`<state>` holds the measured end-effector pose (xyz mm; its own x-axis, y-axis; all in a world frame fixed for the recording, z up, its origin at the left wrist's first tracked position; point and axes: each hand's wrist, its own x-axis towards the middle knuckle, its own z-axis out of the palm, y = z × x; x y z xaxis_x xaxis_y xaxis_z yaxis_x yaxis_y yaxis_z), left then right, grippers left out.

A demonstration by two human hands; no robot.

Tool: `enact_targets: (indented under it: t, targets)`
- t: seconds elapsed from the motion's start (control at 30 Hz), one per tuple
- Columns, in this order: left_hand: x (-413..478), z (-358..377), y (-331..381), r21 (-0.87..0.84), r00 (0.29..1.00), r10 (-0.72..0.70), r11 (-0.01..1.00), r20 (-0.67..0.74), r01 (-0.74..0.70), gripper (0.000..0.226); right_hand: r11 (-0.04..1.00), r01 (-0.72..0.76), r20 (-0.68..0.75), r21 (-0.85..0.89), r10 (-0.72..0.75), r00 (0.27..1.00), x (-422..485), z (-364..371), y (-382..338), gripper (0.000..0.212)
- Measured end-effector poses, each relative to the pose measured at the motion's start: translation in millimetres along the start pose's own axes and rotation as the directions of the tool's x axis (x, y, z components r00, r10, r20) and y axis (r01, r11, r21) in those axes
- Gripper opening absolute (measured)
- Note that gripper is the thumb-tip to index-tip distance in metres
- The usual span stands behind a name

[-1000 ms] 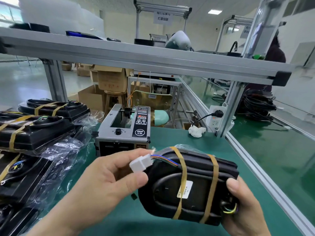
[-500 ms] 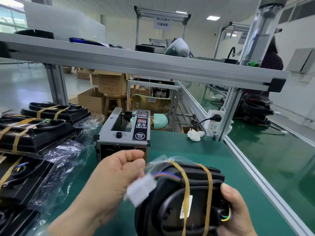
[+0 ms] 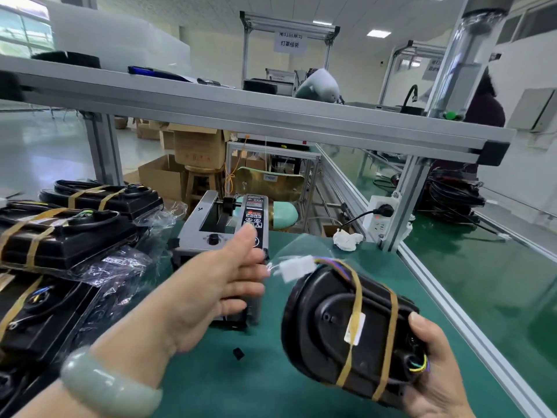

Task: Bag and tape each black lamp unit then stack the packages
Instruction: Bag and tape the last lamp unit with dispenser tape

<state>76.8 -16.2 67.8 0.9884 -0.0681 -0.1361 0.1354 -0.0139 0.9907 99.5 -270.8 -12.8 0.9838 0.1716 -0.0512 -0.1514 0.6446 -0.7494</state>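
Head-cam view over a green counter (image 3: 226, 387). Your right hand (image 3: 434, 372) is low at the front, twd the right edge. Its grip is clamped on the right end of a black lamp unit (image 3: 325, 327), thumb on top. The unit is held above the counter, tilted, w/ two tan tape bands (image 3: 355, 300) round it and clear bag film loose at its far end. A white connector (image 3: 297, 267) on coloured wires sticks out of that end.

Your left hand (image 3: 217, 285) is just left of the connector, grip apart, fingers straight, thumb up. The fingertips are blurred, so can't tell if they touch the film. A pale green bangle (image 3: 105, 384) sits on that wrist.

Behind the left hand, mid-counter, stands a grey tape dispenser (image 3: 220, 224). Along the left edge lie stacked packages (image 3: 60, 233): black units, bagged & taped. A small black piece (image 3: 238, 353) lies on the counter near the front. A crumpled white tissue (image 3: 346, 239) sits at the back, by a frame post w/ a socket (image 3: 381, 215).
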Motion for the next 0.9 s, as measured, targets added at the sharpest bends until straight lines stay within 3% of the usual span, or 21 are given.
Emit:
enact_targets:
  t: [0.07,0.13,0.2,0.23,0.27,0.3,0.33,0.37,0.4,0.47,0.53,0.6,0.63,0.67,0.7,0.77,0.83,0.9]
  targets:
    - [5,11,6,0.031,0.997,0.007,0.999,0.077,-0.009,0.07,0.999,-0.004,0.023,-0.05,0.005,1.0,-1,0,2,0.081]
    - [14,19,1,0.168,0.972,0.235,0.959,-0.015,-0.229,0.034,0.998,0.012,0.052,-0.062,-0.009,0.999,0,0,3,0.081]
    - [21,18,-3,0.543,0.785,0.593,0.725,-0.178,-0.424,0.025,0.998,0.026,0.074,-0.059,-0.022,0.997,1,1,5,0.079]
    - [22,17,-5,0.598,0.675,0.705,0.643,-0.218,-0.479,0.026,0.999,0.023,0.075,-0.05,-0.019,0.997,2,3,5,0.078]
    - [22,15,-7,0.55,0.632,0.73,0.651,-0.261,-0.524,0.031,0.999,0.015,0.071,-0.036,-0.012,0.997,2,4,6,0.077]
    - [22,12,-8,0.422,0.673,0.681,0.721,-0.289,-0.549,0.042,1.0,0.002,0.065,-0.019,-0.001,0.998,2,5,7,0.077]
    - [21,9,-10,0.266,0.779,0.568,0.819,-0.264,-0.507,0.055,1.0,-0.009,0.068,0.001,0.009,0.998,3,5,8,0.076]
    - [20,5,-14,0.139,0.897,0.42,0.905,-0.137,-0.403,0.066,1.0,-0.02,0.066,0.023,0.018,0.998,3,6,8,0.076]
    - [19,2,-18,0.096,0.963,0.267,0.959,0.023,-0.268,0.067,0.998,-0.022,0.068,0.055,0.019,0.998,3,7,8,0.075]
    - [13,-3,-28,0.145,0.968,0.165,0.97,0.187,-0.194,0.042,0.993,-0.007,0.062,0.117,0.0,0.998,3,8,7,0.076]
    - [11,-6,-32,0.222,0.966,0.256,0.94,0.048,-0.26,0.004,0.985,0.012,0.047,0.171,-0.021,0.999,5,10,6,0.074]
    - [9,-4,-33,0.288,0.912,0.388,0.896,-0.133,-0.339,0.007,0.981,0.02,0.04,0.192,-0.028,0.999,5,11,7,0.048]
    - [8,-3,-36,0.208,0.896,0.408,0.905,-0.176,-0.372,0.016,0.982,0.012,0.026,0.188,-0.017,1.0,4,12,8,0.034]
    - [7,-1,-40,0.02,0.917,0.359,0.932,-0.176,-0.361,0.041,0.981,0.015,0.016,0.196,-0.018,1.0,4,12,9,0.03]
    - [5,4,-45,-0.219,0.958,0.268,0.933,-0.104,-0.285,0.073,0.978,0.021,0.009,0.206,-0.023,1.0,3,13,10,0.032]
    - [-1,23,-53,-0.404,0.989,0.126,0.911,0.079,-0.084,0.115,0.972,0.042,0.001,0.233,-0.043,0.999,2,17,12,0.032]
    - [-5,40,-56,-0.384,0.982,0.147,0.919,0.121,-0.091,0.101,0.976,0.027,0.011,0.215,-0.03,0.999,2,21,16,0.034]
    - [-1,44,-56,-0.385,0.992,0.114,0.915,-0.047,-0.124,0.066,0.977,-0.004,0.032,0.215,-0.003,0.999,3,20,17,0.057]
